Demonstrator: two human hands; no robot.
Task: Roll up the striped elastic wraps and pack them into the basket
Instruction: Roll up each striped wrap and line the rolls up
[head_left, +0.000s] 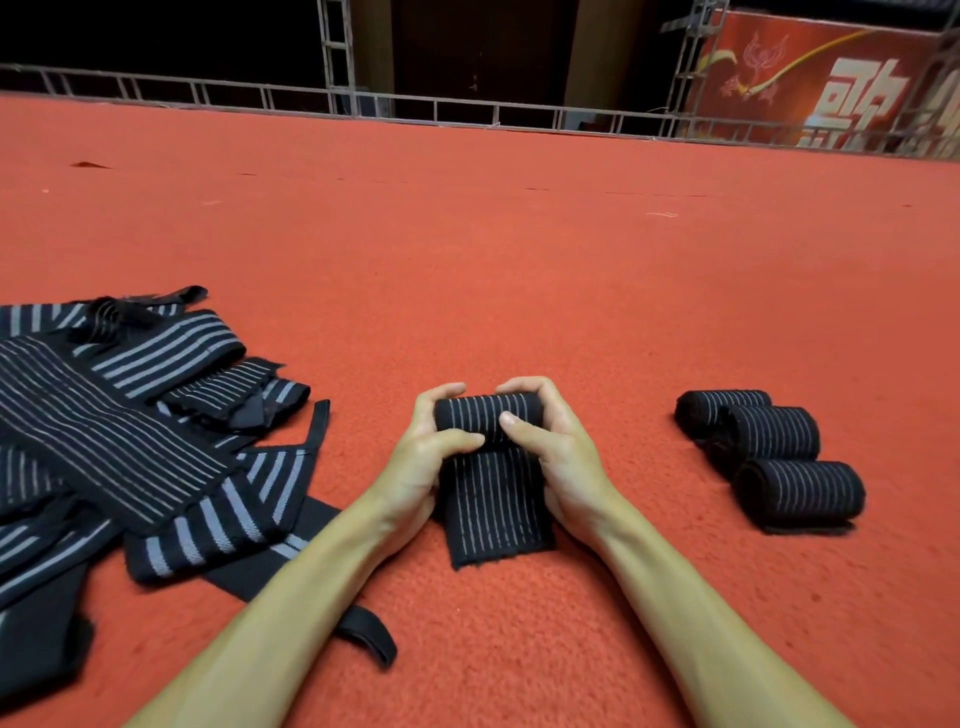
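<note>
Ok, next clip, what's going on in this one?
A person is rolling up a striped wrap on the red carpet. The left hand and right hand both grip the rolled part, fingers curled over it and thumbs on the near side. A short flat tail toward the person is not yet rolled. Three finished rolls sit to the right, and a pile of unrolled wraps lies to the left. No basket is in view.

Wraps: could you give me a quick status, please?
Gripping half-rolled wrap: left hand, right hand. Three rolls done, right. Loose pile left. No basket in view.
</note>
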